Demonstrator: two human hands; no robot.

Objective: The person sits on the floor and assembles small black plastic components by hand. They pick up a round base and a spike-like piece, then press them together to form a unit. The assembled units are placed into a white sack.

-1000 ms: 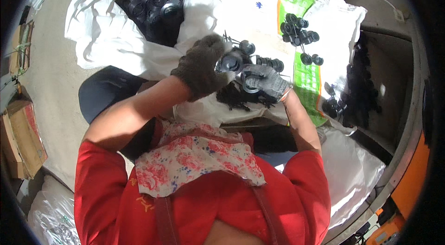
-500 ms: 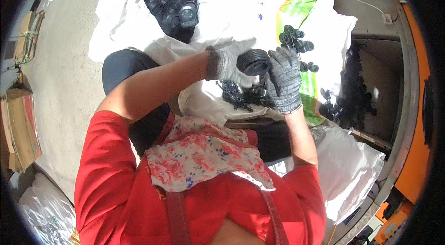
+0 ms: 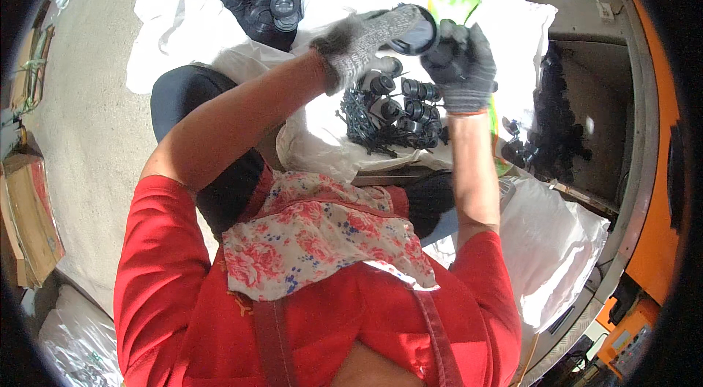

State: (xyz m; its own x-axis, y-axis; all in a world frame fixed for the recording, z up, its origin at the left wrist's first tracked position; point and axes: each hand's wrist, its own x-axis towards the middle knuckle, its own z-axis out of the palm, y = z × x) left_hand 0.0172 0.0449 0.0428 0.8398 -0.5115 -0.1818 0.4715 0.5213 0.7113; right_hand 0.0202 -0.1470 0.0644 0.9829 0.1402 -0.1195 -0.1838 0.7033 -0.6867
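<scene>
My left hand [image 3: 370, 43], in a grey knit glove, grips a round black ribbed plastic part [image 3: 412, 34], its open round face tilted toward me. Just to the right, my gloved right hand [image 3: 461, 72] is over small dark round pieces; blur hides whether its fingers hold any. Below both hands, a pile of small black plastic caps [image 3: 414, 112] lies on white sheeting. Beside that pile is a tangle of thin black stems [image 3: 361, 123].
At the far left, a white sack [image 3: 172, 35] surrounds black round parts [image 3: 260, 2]. A dark bin [image 3: 597, 116] with black pieces stands at the right, near an orange panel [image 3: 652, 240]. Cardboard [image 3: 33, 211] leans at the left. A white plastic bag [image 3: 553, 248] lies at my right.
My left hand has raised the ribbed part farther away and tilted it. My right hand has moved away and slightly right, over the loose black pieces. The cap pile now shows more fully.
</scene>
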